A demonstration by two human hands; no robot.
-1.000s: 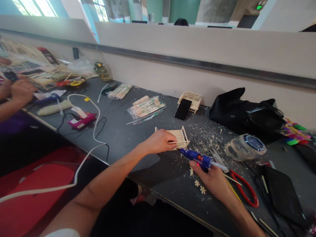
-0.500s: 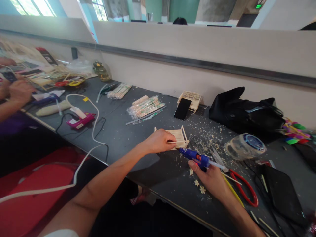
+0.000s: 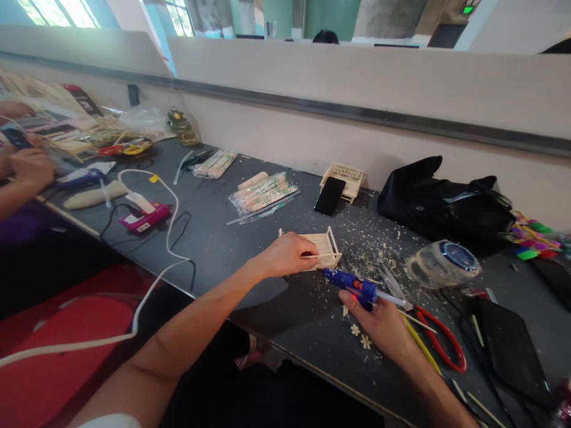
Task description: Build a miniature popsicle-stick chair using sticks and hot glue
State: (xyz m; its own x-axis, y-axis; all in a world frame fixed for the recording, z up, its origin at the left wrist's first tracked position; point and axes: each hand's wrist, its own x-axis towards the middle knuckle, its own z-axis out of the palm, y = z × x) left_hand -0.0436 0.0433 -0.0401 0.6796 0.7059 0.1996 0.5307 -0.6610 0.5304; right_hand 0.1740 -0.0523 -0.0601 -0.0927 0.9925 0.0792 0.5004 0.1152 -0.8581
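A small wooden stick frame [image 3: 326, 245], with a slatted base and an upright rail at its right end, rests on the dark table. My left hand [image 3: 289, 254] is closed at its near side, fingers pinching a thin stick; the palm hides part of the frame. In my right hand [image 3: 379, 321] is a blue hot glue gun [image 3: 350, 283] with a clear glue stick at its rear and a small red light. Its nozzle points left, close to the frame's near edge; whether they touch I cannot tell. Small flower-shaped wooden pieces [image 3: 366, 342] lie below the gun.
Red-and-yellow-handled scissors [image 3: 439, 342] and a clear jar [image 3: 444, 264] stand right, beyond scattered wood crumbs. Behind are a phone [image 3: 330, 197], a small wooden bench [image 3: 350, 178], stick packs [image 3: 263, 193] and a black bag [image 3: 441, 205]. A white cable runs left, near another person's hands [image 3: 31, 166].
My hands, the frame and the glue gun keep nearly the same places. At the far left, the other person's hand has shifted slightly left.
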